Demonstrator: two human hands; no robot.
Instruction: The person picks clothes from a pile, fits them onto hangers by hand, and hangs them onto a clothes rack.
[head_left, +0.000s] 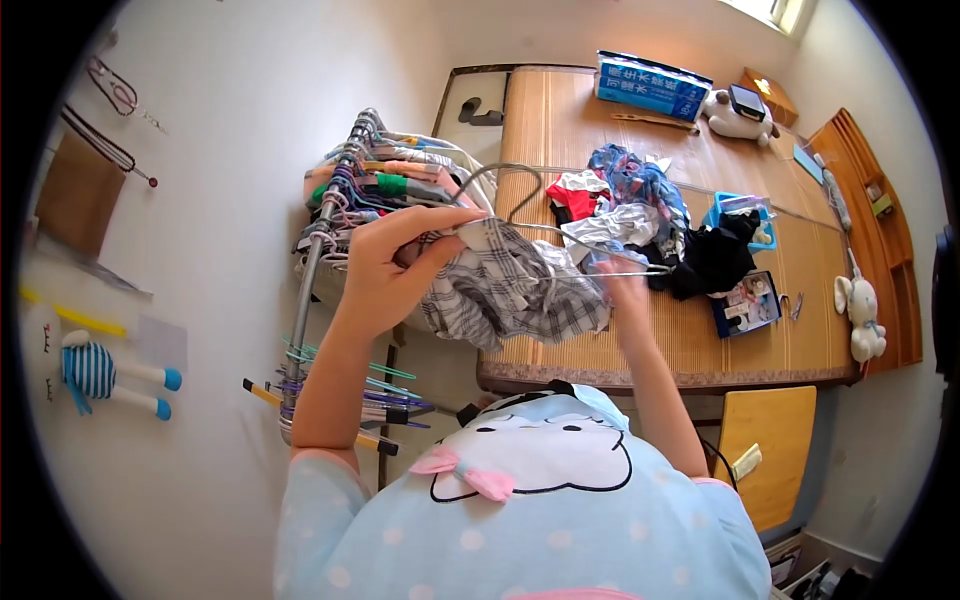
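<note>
A grey and white plaid garment (pixel 505 290) hangs in front of my chest, bunched up. My left hand (pixel 405 260) pinches its upper left part between thumb and fingers. A wire hanger (pixel 590 243) runs through the top of the cloth, its hook rising above the garment and its right end sticking out past it. At that right end is my right hand (pixel 625 285), blurred and partly behind the hanger and cloth; what its fingers do is unclear.
At the left a metal rail (pixel 312 290) carries many clothes and hangers. The mat-covered bed (pixel 560 110) holds a clothes pile (pixel 625 215), a black garment (pixel 715 258), a blue basket (pixel 765 225), a small box (pixel 748 305), scissors and a blue package (pixel 653 87). A yellow chair (pixel 765 420) stands lower right.
</note>
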